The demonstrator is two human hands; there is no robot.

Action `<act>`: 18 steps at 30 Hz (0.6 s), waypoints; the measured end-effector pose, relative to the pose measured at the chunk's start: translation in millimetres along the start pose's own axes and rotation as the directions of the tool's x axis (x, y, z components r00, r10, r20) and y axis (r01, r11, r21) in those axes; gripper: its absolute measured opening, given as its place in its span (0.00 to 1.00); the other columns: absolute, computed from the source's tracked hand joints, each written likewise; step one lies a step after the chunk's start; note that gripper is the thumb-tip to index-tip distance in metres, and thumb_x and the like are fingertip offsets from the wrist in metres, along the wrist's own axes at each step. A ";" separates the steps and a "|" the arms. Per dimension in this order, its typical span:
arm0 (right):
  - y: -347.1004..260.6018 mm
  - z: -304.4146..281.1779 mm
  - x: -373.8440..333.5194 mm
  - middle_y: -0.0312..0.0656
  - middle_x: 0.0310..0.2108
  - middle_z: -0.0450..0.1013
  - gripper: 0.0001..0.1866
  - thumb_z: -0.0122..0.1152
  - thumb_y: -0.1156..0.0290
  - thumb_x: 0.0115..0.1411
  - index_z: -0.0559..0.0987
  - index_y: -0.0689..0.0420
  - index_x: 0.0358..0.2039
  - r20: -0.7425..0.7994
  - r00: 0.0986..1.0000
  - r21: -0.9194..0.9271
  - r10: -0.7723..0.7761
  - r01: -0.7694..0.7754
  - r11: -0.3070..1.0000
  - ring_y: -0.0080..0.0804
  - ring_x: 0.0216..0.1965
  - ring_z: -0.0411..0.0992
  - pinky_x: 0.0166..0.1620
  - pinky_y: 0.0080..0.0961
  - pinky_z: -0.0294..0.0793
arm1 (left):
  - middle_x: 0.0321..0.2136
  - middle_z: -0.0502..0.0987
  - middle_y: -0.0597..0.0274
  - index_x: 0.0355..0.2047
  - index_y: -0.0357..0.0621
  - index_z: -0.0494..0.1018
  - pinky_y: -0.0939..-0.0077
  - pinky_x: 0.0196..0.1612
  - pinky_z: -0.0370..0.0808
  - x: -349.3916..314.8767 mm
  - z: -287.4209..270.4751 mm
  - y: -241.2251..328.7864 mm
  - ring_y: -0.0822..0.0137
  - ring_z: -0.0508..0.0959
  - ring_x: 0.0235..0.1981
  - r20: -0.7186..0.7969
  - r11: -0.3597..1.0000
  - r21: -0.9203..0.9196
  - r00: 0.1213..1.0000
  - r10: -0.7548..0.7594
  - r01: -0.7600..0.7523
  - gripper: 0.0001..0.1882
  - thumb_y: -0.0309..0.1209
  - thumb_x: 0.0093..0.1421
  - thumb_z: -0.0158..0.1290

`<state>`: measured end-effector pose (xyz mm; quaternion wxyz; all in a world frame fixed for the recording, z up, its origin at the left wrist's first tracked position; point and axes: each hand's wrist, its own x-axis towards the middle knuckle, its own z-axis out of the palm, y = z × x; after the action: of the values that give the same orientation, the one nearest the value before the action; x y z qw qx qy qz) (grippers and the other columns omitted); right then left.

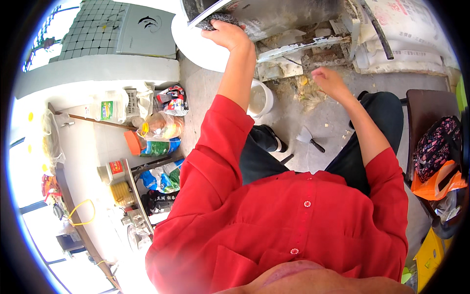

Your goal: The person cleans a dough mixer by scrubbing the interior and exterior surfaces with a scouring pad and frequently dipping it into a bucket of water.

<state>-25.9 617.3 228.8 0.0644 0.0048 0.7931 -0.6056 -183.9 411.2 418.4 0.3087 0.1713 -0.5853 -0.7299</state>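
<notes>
My left hand [226, 35] reaches up to the rim of a stained metal box [289, 17]. Its fingers are bent around a dark, rough, speckled clump [220, 20] at the box's edge; the kind of clump cannot be made out. My right hand [332, 84] hangs in the air above my knee, fingers curled in, with nothing visible in them. Below the metal box stands a white bucket [261, 99] with cloudy grey contents. A scraper [310, 139] with a black handle lies on the floor between my feet.
A white round surface [193, 46] stands left of the box. Yellowish debris [306, 98] litters the floor below a dirty ledge. White sacks [406, 54] are stacked at the far right, near a brown chair [426, 103] with bags. Bottles and packets [161, 127] crowd the left wall.
</notes>
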 end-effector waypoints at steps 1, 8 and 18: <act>2.4 0.1 0.3 0.47 0.37 0.80 0.15 0.59 0.64 0.59 0.81 0.62 0.41 0.010 1.000 -0.016 0.008 -0.008 1.000 0.39 0.39 0.78 0.44 0.33 0.75 | 0.46 0.71 0.49 0.56 0.47 0.57 0.71 0.17 0.71 -11.6 -0.6 4.3 0.60 0.75 0.28 0.039 0.996 0.081 0.999 0.027 -0.030 0.19 0.37 0.68 0.41; -0.6 14.5 5.5 0.48 0.37 0.80 0.15 0.60 0.64 0.59 0.81 0.62 0.39 0.061 0.997 0.013 0.048 -0.049 0.999 0.39 0.38 0.78 0.42 0.33 0.75 | 0.38 0.75 0.52 0.55 0.49 0.58 0.70 0.18 0.70 53.1 -102.7 9.7 0.61 0.74 0.22 -0.061 0.965 -0.072 0.965 -0.257 0.252 0.19 0.39 0.66 0.43; 13.6 6.0 3.4 0.50 0.37 0.80 0.15 0.58 0.63 0.59 0.80 0.61 0.40 0.072 0.996 -0.094 0.046 -0.039 0.995 0.44 0.39 0.78 0.43 0.35 0.75 | 0.48 0.66 0.51 0.59 0.41 0.56 0.68 0.39 0.72 6.2 -41.4 4.5 0.62 0.70 0.43 0.013 0.958 0.259 0.992 0.127 -0.126 0.27 0.38 0.63 0.49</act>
<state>-27.5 615.0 213.9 0.1070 -0.0037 0.8170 -0.5666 -162.1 375.6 412.8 0.3307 0.1738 -0.6848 -0.6257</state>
